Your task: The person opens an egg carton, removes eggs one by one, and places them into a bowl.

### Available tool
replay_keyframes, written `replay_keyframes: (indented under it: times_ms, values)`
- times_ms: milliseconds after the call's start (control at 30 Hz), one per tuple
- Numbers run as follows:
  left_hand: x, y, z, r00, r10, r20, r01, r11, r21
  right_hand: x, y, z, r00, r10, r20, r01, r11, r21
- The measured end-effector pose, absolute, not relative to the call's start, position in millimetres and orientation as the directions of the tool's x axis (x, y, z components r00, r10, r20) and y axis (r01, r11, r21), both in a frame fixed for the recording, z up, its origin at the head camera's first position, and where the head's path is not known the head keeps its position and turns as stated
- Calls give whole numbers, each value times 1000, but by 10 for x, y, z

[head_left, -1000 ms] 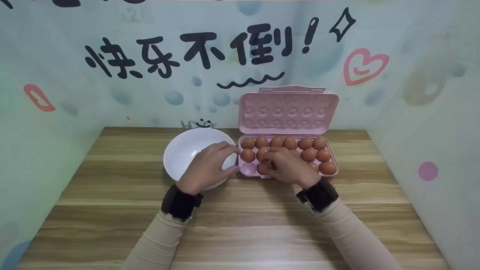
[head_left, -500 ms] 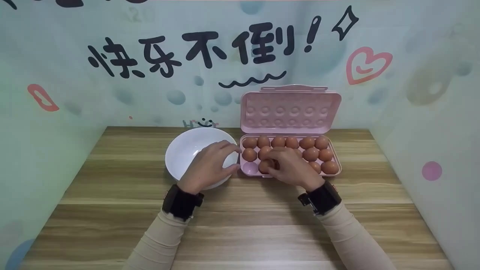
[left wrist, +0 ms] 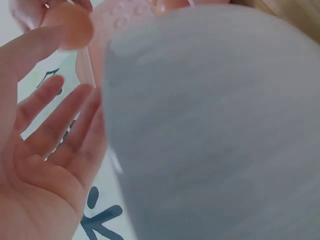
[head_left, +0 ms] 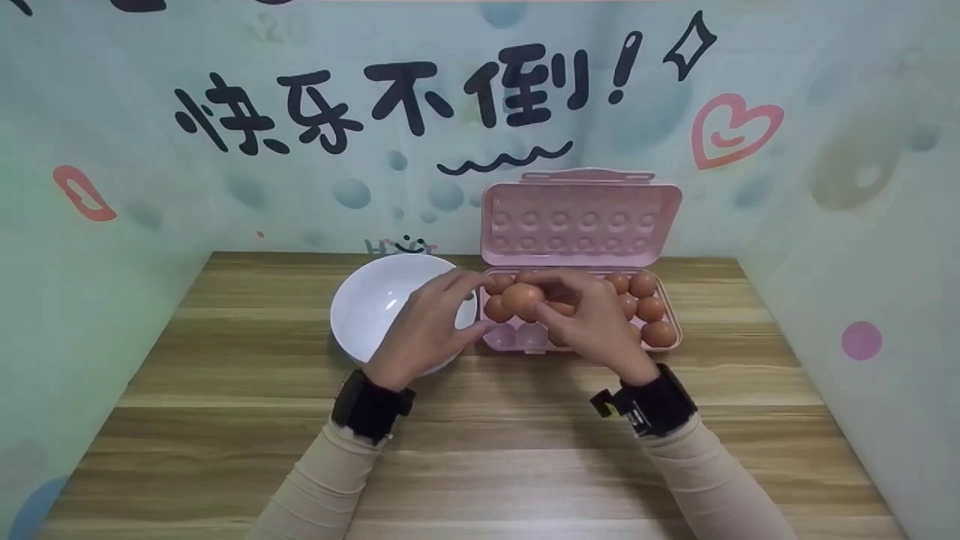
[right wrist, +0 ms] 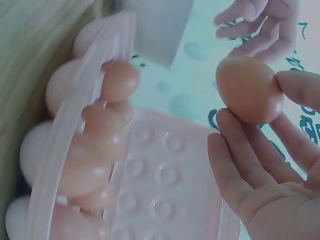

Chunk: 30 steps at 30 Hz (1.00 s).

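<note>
Between thumb and fingers my right hand (head_left: 598,321) pinches a brown egg (head_left: 520,300), raised above the pink egg carton (head_left: 507,348). The right wrist view shows that egg (right wrist: 249,90) from the side, clear of the carton. My left hand (head_left: 426,324) is over the right part of a white bowl (head_left: 358,309), fingers extended and thumb apart, holding nothing. In the left wrist view its palm (left wrist: 45,185) lies beside the bowl's outer wall (left wrist: 210,120), and its thumb overlaps the egg. Two cups at the carton's front left hold no egg; my right hand hides part of the rows.
Several brown eggs (head_left: 659,334) sit in the carton's other cups. The carton's lid (head_left: 581,221) stands raised at the back. Both containers rest near the rear of a wooden table (head_left: 480,450), with a printed backdrop (head_left: 300,202) behind and at the sides.
My right hand has lifted the egg out of a front-row cup, up and slightly left, leaving that cup bare. My left hand has shifted a little right and up, closer to the egg.
</note>
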State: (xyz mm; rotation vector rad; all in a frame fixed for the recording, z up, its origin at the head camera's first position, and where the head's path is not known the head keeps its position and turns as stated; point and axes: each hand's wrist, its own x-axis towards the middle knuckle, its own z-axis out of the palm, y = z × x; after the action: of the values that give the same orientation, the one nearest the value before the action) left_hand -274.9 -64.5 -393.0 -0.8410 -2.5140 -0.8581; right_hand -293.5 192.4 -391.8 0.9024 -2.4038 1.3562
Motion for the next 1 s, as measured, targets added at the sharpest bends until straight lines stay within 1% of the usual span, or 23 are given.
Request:
replay_keyframes:
  times_ms: [100,233,467,600,767,900,1000]
  values:
    - [-2734,-586,-3919,-735,414,537,662,608,439,-2898,1903,-3897,-799,-387,460,-581,305,-754]
    - [-2714,-516,-3916,-717,400,571,681,579,449,-2863,1853,-3897,-802,-382,459,-565,236,-791]
    - [-2706,-466,-3959,-676,392,624,718,541,437,-2837,1767,-3917,-796,-400,454,-561,208,-801]
    - [-2704,-481,-3950,-672,401,622,721,544,428,-2832,1771,-3906,-790,-420,446,-559,196,-805]
    - [-2710,-561,-3898,-693,406,596,703,565,432,-2850,1834,-3856,-745,-446,496,-632,233,-739]
    - [-2725,-692,-3879,-706,401,584,687,590,425,-2866,1910,-3812,-704,-454,546,-702,326,-634]
    - [-2737,-818,-3875,-714,403,572,676,610,414,-2872,1967,-3792,-688,-461,561,-724,388,-570]
